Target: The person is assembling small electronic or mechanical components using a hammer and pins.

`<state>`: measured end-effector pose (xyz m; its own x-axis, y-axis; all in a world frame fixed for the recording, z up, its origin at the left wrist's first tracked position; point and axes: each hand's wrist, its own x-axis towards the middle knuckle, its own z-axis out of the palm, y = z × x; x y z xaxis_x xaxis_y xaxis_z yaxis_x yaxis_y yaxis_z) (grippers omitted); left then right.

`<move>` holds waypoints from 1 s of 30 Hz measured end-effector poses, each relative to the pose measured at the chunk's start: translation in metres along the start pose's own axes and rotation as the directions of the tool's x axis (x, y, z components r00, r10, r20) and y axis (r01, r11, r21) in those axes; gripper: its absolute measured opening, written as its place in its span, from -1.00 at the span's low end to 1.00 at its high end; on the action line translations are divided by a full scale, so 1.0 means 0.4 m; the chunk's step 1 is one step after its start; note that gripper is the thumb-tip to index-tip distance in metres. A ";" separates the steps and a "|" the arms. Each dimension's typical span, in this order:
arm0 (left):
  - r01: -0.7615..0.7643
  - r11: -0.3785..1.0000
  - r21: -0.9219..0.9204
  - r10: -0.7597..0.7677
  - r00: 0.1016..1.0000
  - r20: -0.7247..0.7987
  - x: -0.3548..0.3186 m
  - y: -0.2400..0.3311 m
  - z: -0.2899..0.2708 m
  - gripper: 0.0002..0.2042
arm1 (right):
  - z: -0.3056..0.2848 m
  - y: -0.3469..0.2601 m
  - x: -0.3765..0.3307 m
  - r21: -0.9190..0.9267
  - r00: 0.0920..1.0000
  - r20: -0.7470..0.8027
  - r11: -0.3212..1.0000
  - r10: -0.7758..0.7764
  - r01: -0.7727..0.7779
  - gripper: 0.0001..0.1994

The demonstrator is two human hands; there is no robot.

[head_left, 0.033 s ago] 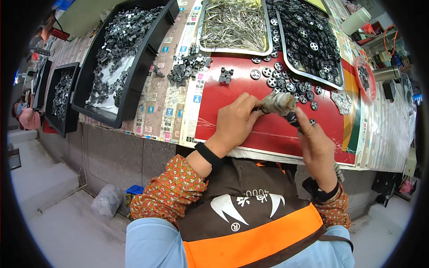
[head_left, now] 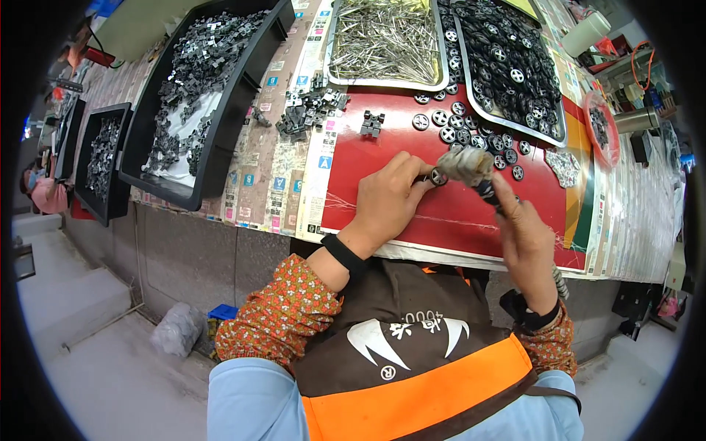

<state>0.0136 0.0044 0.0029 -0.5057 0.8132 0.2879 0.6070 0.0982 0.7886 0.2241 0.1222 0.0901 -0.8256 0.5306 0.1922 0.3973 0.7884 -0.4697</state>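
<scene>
My right hand (head_left: pixel 526 231) is closed round the handle of a hammer. The hammer head (head_left: pixel 466 165), wrapped in worn grey-beige material, is raised over the red board (head_left: pixel 360 180). Just left of it, my left hand (head_left: pixel 393 195) rests on the board, thumb and forefinger pinching a small black wheel (head_left: pixel 438 176) with silver spokes. Whether an axle is in that wheel is hidden. Loose wheels (head_left: pixel 462 136) of the same kind lie in a cluster beyond the hammer. A small black block-like part (head_left: pixel 372 124) sits alone on the board, ahead of my left hand.
Metal trays at the back hold thin metal pins (head_left: pixel 386 40) and more wheels (head_left: pixel 515 73). Black clips (head_left: pixel 312 110) are heaped left of the board. A long black bin (head_left: pixel 234 95) of clips and a smaller bin (head_left: pixel 110 213) stand further left. A red-rimmed bowl (head_left: pixel 612 158) is at the right.
The hammer and my right hand have shifted slightly up and to the right. More of the wheel at my left fingertips shows now. My left hand has hardly moved.
</scene>
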 end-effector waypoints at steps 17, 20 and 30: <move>0.609 0.143 -0.780 -0.389 0.760 0.521 0.025 0.055 -0.110 -0.86 | -0.158 0.533 -0.233 -0.489 0.770 -0.278 0.606 0.574 -0.628 -0.33; 0.624 0.074 -0.778 -0.379 0.739 0.557 0.023 0.078 -0.110 -0.85 | -0.125 0.425 -0.173 -0.587 0.904 -0.382 0.704 0.193 -0.399 -0.42; 0.627 0.269 -0.731 -0.433 0.757 0.489 -0.003 0.104 -0.098 -0.84 | 0.023 0.005 0.077 0.708 0.971 0.192 0.665 0.143 -0.238 -0.70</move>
<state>0.0156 -0.0150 0.0567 -0.3462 0.8535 -0.3894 -0.6017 0.1165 0.7902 0.1958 0.1372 0.0871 -0.8215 0.5683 -0.0463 0.1770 0.1770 -0.9682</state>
